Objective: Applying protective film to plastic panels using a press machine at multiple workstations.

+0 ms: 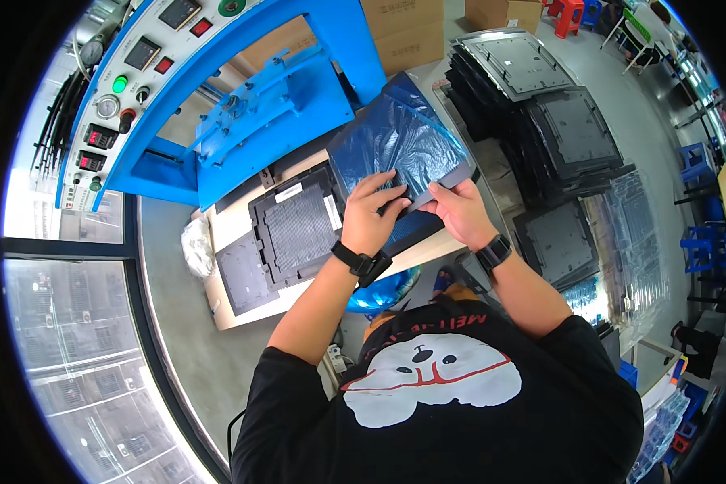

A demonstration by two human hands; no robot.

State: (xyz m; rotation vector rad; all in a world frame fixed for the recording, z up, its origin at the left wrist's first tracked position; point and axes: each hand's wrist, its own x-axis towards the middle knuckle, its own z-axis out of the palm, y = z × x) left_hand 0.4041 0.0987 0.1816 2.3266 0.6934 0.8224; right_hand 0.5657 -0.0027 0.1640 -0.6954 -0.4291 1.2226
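A flat panel covered in shiny, wrinkled dark-blue film [403, 133] lies on the workbench in front of me, a grey strip showing along its near edge. My left hand [372, 211] is closed at that near edge, with thumb and fingertips pinching the film. To its right, my right hand [464, 214] grips the same edge near its right corner, thumb on top and fingers mostly hidden beneath. More dark blue sheet shows below the edge between my hands. Left of the panel, a black frame-shaped tray [297, 222] with a ribbed grey middle rests on the bench.
A blue press machine [274, 105] with a control panel [125, 97] stands at the far left. Stacked black plates [571, 129] fill the right side, beside clear plastic trays [629, 242]. A flat grey plate [248, 274] and a white plastic bundle [197, 246] are at the bench's left end.
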